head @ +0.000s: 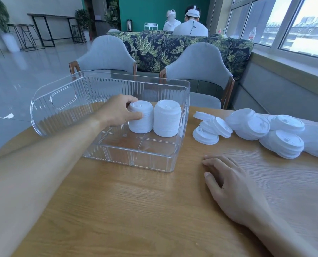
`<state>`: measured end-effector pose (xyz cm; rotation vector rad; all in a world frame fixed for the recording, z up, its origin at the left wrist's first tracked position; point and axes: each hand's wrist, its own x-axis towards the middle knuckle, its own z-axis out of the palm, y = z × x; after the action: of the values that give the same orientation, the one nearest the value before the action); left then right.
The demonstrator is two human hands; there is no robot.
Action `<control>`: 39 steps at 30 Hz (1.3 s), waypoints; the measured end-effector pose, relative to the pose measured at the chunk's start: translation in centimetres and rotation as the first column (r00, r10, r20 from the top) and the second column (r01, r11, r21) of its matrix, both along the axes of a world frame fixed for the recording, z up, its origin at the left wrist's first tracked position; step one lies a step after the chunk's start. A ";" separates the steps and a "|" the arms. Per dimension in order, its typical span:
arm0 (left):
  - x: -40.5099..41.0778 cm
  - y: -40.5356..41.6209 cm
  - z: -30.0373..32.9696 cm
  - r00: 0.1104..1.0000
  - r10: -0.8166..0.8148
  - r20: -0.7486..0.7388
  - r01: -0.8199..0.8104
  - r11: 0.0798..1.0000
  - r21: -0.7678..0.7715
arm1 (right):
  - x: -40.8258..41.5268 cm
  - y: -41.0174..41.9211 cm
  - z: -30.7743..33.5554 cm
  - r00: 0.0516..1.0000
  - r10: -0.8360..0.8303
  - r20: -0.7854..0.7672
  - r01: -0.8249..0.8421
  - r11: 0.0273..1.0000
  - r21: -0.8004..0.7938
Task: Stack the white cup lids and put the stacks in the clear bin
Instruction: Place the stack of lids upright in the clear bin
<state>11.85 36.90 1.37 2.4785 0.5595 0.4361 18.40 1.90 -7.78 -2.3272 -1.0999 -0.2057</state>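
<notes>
Standing near the far left part of the round, light wooden table, the clear ribbed plastic bin with an oval cut-out handle in its left end wall serves as the landmark for everything else. Inside the bin, toward its far right corner, two upright stacks of white plastic cup lids stand side by side on its floor, touching or nearly touching. The left stack is the shorter of the two; the right stack rises a little higher and sits just beside the bin's right wall. The left hand reaches over the bin's near wall into it, and its grip is closed on the left stack, thumb on the near side and fingers curled over the top edge. The remainder of the bin's floor shows only its moulded grid lines. Outside the bin, to its right, a loose heap of white cup lids lies on the table, some flat, some leaning on one another, some in short tilted piles. Nearer than the bin and off its right corner, the right hand rests palm down on the table, fingers relaxed and holding nothing.
</notes>
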 end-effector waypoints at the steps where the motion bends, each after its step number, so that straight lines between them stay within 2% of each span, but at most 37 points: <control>1: -0.1 -0.2 -0.1 1.000 -0.003 0.009 0.003 1.000 0.000 | 0.0 0.0 0.0 1.000 -0.001 0.001 0.001 1.000 -0.002; 10: -0.6 -0.7 -1.2 0.998 0.037 0.041 -0.037 0.999 -0.001 | -0.2 -0.1 0.1 1.000 -0.021 -0.002 0.020 1.000 -0.009; 13: -1.3 -1.2 -1.6 0.991 0.074 0.113 -0.077 0.997 0.019 | -0.6 -0.3 0.3 0.999 -0.041 -0.014 0.041 0.999 0.005; 20: -3.6 -6.3 -1.1 0.939 0.112 0.325 -0.183 0.963 0.197 | -1.9 -1.1 0.7 0.998 -0.067 -0.004 0.067 0.998 -0.012; 24: -5.3 -11.0 -1.4 0.873 0.109 0.475 -0.234 0.949 0.212 | -3.4 -2.2 0.8 0.999 -0.047 -0.001 0.047 0.999 -0.015; 26: -6.1 -13.4 -1.9 0.844 0.114 0.524 -0.236 0.956 0.173 | -3.9 -3.0 0.7 1.000 -0.029 -0.001 0.029 1.000 -0.009; 29: -7.3 -17.5 -2.7 0.827 0.082 0.557 -0.174 0.978 0.114 | -4.4 -4.4 0.6 1.000 -0.020 0.008 0.020 1.000 0.000; 35: -8.0 -24.6 -6.3 0.879 0.081 0.471 -0.102 0.995 0.021 | -4.7 -8.4 0.5 0.998 -0.046 0.033 0.045 0.999 0.004; 39: -6.9 -27.4 -7.7 0.947 0.068 0.313 -0.080 0.997 0.024 | -4.1 -11.5 0.6 0.996 -0.081 0.035 0.081 0.997 0.011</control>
<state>4.94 9.46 -6.33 2.3616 0.5176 0.8573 14.28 -9.59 -7.22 -2.3700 -1.0197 -0.2827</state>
